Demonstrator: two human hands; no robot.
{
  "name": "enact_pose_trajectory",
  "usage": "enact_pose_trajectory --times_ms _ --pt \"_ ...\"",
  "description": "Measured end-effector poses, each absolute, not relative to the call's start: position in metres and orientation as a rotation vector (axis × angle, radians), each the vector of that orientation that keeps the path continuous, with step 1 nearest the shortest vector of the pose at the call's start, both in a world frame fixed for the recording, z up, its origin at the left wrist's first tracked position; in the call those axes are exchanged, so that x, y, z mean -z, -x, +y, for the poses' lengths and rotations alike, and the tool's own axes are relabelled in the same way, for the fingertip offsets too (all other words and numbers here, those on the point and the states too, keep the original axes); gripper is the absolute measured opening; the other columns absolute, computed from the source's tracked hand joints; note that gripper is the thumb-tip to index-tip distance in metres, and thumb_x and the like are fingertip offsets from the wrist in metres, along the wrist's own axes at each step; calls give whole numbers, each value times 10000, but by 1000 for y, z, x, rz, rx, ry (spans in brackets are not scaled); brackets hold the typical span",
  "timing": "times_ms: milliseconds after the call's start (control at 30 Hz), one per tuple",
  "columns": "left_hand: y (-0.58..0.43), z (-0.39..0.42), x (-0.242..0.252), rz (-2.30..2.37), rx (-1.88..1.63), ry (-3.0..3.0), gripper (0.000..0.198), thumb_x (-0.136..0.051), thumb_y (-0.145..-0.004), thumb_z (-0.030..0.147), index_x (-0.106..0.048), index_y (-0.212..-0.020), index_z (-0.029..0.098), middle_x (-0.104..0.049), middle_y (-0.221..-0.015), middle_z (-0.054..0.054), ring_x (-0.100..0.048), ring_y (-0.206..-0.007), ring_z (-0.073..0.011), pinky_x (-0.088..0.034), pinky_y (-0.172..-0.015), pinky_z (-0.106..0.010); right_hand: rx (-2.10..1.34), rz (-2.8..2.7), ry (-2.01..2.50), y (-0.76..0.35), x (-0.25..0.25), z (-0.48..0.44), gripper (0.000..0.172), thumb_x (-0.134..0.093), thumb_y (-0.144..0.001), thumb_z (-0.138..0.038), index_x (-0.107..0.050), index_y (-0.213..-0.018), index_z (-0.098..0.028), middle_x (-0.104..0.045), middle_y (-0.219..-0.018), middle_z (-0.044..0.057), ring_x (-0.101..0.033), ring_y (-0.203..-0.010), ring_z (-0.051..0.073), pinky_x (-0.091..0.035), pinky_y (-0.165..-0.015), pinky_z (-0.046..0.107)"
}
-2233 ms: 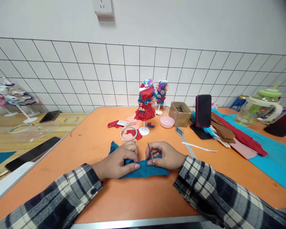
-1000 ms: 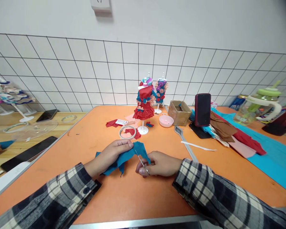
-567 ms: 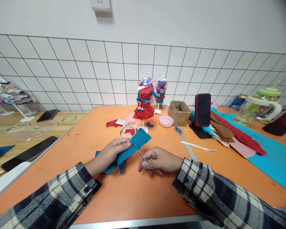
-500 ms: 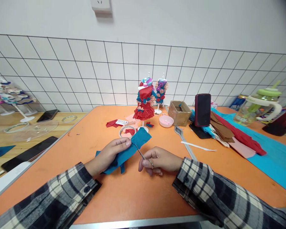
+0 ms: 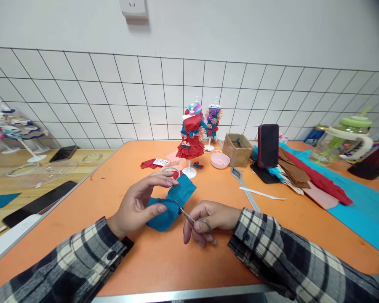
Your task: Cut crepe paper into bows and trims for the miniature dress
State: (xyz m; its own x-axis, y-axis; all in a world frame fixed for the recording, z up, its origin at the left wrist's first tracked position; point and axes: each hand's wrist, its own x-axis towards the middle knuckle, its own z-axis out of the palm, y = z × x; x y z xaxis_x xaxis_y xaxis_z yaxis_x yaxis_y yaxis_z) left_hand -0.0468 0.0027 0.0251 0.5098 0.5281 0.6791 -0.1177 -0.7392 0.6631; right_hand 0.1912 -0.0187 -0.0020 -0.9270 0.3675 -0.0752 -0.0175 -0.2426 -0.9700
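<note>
A crinkled teal piece of crepe paper lies folded and bent in front of me, its two parts narrowing near the middle. My left hand is beside it with thumb and fingers spread apart, the thumb against or just over the lower part. My right hand holds small metal scissors, with a finger loop around the thumb. Their tips point up and left at the narrow middle of the paper. Whether the blades touch it, I cannot tell.
Beyond my hands stands a miniature dress form in a red dress, with another form behind. A pink bowl, cardboard box, propped phone and coloured paper lie rightward. A tape roll is partly hidden.
My left hand has loosened its pinch on the teal paper and spread its fingers. The paper has folded over and shifted slightly down. The scissors have moved a little lower and left.
</note>
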Motion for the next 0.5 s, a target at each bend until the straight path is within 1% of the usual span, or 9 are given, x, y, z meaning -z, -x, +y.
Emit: enact_pose_trajectory --times_ms 100,200,267,333,400,433,500 --pt "51 4 -26 391 -1052 -2124 422 -726 -764 329 -627 -1160 220 -660 -1139 -116 -411 -1282 -332 -268 -1086 -495 -2257 -1836 381 -191 -3 -19 493 -639 -808 -506 -663 -1011 -57 -614 -669 16 -509 -467 43 -429 -432 136" --pt "49 5 -24 503 -983 -2099 392 -764 -719 363 -682 -1072 214 -667 -1099 -102 -469 -1215 -317 -304 -1059 -452 -2220 -1880 381 -190 -5 -19 520 -650 -790 -521 -659 -1033 -62 -610 -697 21 -521 -517 53 -450 -459 141" --pt "46 5 -24 571 -967 -2033 321 -770 -707 362 -704 -969 188 -667 -1021 -89 -544 -1094 -283 -383 -981 -398 -2185 -1885 400 -190 -4 -20 548 -656 -776 -537 -648 -1066 -72 -607 -745 29 -526 -566 65 -460 -462 146" --pt "43 5 -24 629 -896 -1956 278 -758 -712 372 -695 -881 160 -659 -898 -68 -591 -928 -234 -451 -849 -339 -2163 -1889 410 -189 -2 -20 580 -660 -762 -553 -635 -1102 -83 -598 -787 35 -533 -622 78 -461 -463 144" --pt "41 6 -25 676 -795 -1882 277 -744 -717 390 -671 -820 144 -635 -796 -43 -586 -790 -191 -465 -727 -290 -2141 -1907 408 -188 -1 -20 591 -674 -752 -548 -628 -1122 -90 -587 -808 37 -543 -687 91 -461 -490 140" --pt "40 6 -24 687 -761 -1854 285 -744 -711 404 -656 -774 141 -618 -763 -32 -573 -750 -176 -460 -693 -274 -2126 -1919 402 -188 0 -20 590 -684 -746 -539 -627 -1124 -90 -583 -814 38 -546 -717 97 -461 -509 138" --pt "39 6 -24 673 -751 -1808 318 -751 -694 425 -611 -681 140 -599 -756 -26 -560 -741 -164 -456 -682 -262 -2101 -1931 392 -187 0 -19 578 -694 -745 -524 -627 -1123 -91 -578 -830 42 -544 -756 104 -461 -534 140"
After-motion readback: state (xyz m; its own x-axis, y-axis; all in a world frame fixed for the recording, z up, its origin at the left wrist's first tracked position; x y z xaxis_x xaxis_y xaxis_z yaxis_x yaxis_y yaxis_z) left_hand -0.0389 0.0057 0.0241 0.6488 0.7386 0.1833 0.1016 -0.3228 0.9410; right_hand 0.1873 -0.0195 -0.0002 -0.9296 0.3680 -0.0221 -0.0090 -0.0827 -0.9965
